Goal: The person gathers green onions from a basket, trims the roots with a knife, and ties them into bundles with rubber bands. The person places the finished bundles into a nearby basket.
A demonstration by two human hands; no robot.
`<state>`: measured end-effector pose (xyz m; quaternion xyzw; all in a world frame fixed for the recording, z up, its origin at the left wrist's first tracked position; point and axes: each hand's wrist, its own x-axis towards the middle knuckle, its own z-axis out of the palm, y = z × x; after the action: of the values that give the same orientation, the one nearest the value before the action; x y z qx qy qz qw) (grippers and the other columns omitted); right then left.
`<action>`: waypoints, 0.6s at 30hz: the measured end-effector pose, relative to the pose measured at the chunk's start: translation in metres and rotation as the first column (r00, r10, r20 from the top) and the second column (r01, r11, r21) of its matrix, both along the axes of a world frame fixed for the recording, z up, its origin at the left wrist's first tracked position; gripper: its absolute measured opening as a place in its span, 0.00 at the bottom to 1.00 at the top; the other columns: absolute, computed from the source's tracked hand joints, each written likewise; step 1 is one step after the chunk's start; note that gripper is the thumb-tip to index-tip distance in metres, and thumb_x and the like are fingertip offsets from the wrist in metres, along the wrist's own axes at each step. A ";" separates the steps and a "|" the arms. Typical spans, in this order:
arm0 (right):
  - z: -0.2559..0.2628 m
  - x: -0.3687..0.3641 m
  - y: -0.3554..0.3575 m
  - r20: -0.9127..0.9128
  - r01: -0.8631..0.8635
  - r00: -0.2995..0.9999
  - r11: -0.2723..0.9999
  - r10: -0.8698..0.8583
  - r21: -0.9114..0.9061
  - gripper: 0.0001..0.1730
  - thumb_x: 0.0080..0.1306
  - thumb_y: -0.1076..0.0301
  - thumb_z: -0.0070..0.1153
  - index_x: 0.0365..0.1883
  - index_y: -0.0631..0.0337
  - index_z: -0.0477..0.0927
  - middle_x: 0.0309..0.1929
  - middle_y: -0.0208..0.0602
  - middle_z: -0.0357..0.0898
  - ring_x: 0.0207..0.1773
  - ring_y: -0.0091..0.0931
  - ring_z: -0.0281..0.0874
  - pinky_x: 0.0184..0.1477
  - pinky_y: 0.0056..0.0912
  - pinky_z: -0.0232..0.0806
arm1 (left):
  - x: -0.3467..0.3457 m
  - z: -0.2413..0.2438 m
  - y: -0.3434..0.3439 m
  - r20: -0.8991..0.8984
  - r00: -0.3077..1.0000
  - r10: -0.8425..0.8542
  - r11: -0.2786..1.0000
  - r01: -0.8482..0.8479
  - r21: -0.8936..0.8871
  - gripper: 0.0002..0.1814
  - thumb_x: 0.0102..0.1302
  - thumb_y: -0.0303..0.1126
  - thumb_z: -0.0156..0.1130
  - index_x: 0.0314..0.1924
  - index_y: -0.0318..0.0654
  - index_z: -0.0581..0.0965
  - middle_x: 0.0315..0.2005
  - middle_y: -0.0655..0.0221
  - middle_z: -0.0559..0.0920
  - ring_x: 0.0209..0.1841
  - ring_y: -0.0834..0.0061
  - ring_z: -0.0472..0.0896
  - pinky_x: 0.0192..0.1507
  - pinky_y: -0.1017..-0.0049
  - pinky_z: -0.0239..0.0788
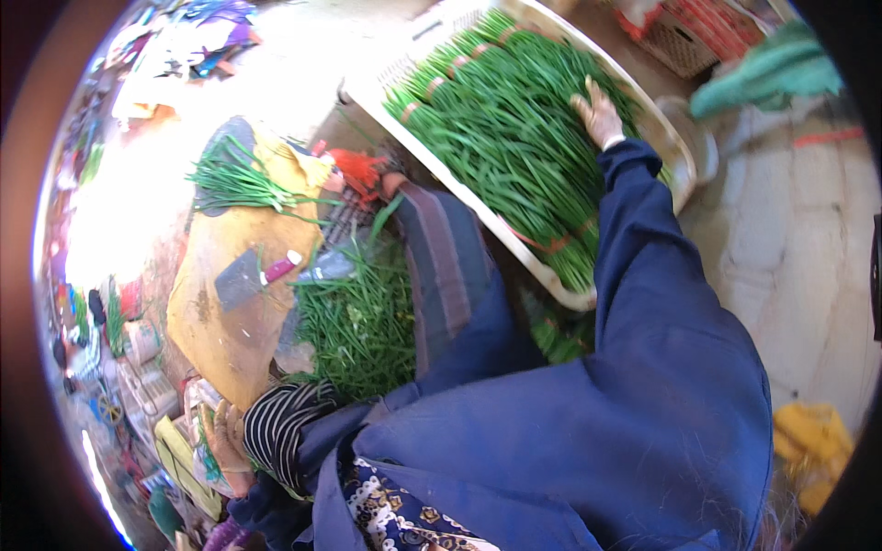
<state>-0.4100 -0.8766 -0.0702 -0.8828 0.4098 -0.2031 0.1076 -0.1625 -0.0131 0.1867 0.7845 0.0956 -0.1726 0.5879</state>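
Note:
My right hand (pixel 599 113) lies on the leaves of garlic chives (pixel 510 124), thumb and fingers apart. The chives fill a white plastic crate (pixel 441 169) in bundles tied with reddish bands. Low at the left, my left hand (pixel 227 441) is beside my striped knee, close to a plastic bag (pixel 207 458); its palm side is hidden. A cleaver (pixel 238 279) with a maroon handle (pixel 281 267) rests on a yellowish sheet (pixel 200 303) on the ground. Beyond it, a loose bunch of chives (pixel 238 179) lies across a dark round surface.
Loose green trimmings (pixel 355 324) are heaped between my legs. Red plastic strips (pixel 358 172) lie near my foot. Past the crate are a teal cloth (pixel 765 72) and a brown crate (pixel 672 41). Bags and household clutter (pixel 145 379) line the left side. Glare whitens the upper left.

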 end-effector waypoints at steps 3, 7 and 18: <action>0.053 -0.060 0.021 0.530 -0.015 0.847 0.995 -0.037 0.095 0.30 0.73 0.45 0.51 0.62 0.59 0.76 0.57 0.46 0.80 0.60 0.37 0.76 0.62 0.34 0.65 | 0.028 -0.014 0.080 0.031 0.995 0.091 0.996 -0.090 -0.008 0.32 0.77 0.41 0.50 0.75 0.41 0.55 0.65 0.58 0.72 0.63 0.64 0.74 0.64 0.68 0.65; 0.107 -0.219 0.058 0.692 0.106 0.554 0.864 -0.463 0.492 0.24 0.74 0.48 0.51 0.48 0.63 0.83 0.39 0.36 0.88 0.37 0.22 0.84 0.36 0.22 0.73 | 0.057 -0.032 0.141 0.050 0.978 0.202 0.979 -0.200 -0.042 0.24 0.77 0.42 0.50 0.67 0.40 0.69 0.65 0.60 0.74 0.64 0.67 0.74 0.60 0.71 0.70; 0.089 -0.392 0.269 0.371 0.411 0.559 0.637 -0.741 0.652 0.18 0.77 0.57 0.47 0.40 0.60 0.84 0.32 0.35 0.88 0.25 0.19 0.80 0.24 0.18 0.66 | -0.002 -0.085 0.127 0.095 0.988 0.121 0.956 -0.142 0.256 0.24 0.75 0.41 0.52 0.66 0.39 0.71 0.62 0.60 0.75 0.61 0.67 0.75 0.60 0.71 0.70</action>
<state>-0.8015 -0.6073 0.0187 -0.5132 0.6646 -0.3883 0.3796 -0.1647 0.1136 0.1022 0.8534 0.1466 -0.0879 0.4924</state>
